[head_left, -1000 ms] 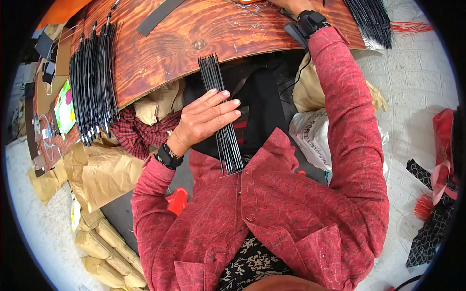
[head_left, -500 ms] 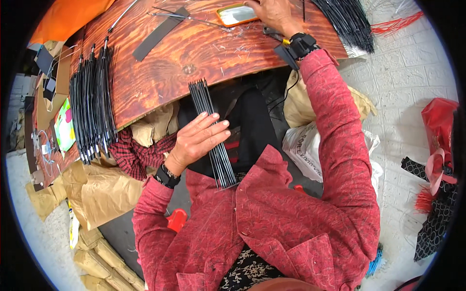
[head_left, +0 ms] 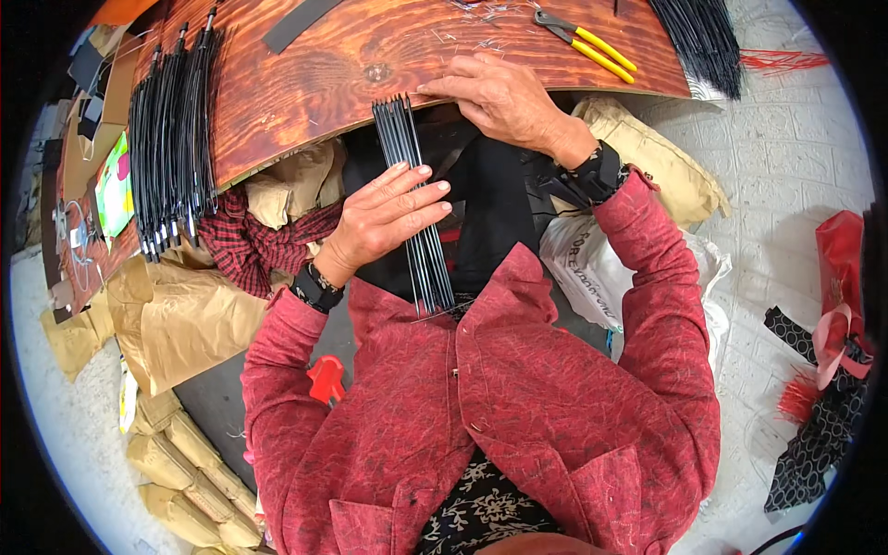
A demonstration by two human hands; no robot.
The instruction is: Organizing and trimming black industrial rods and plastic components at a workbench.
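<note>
My left hand [head_left: 384, 220] lies across a bundle of thin black rods [head_left: 398, 129], its fingers long and close together over them and its thumb hidden. The bundle slants from the table's near edge down to the front of my jacket, the rods' upper tips side by side and the lower ends slightly fanned. Just right of those upper tips is my right hand [head_left: 504, 100], at the table edge, fingers stretched to the left and nothing visible in them. Pliers with yellow handles [head_left: 597, 54] rest on the wooden table [head_left: 305, 97] beyond it.
Bunches of black cables [head_left: 176, 139] hang over the table's left side, with more black strands [head_left: 698, 42] at its right end. A grey strip [head_left: 301, 23] and clear scraps lie on top. Brown paper [head_left: 185, 324] and a white sack [head_left: 583, 277] flank my lap.
My right hand has come back from an orange-edged phone-like object to the near table edge, uncovering the pliers. That object is out of view as the view shifted. My left hand stays on the rods.
</note>
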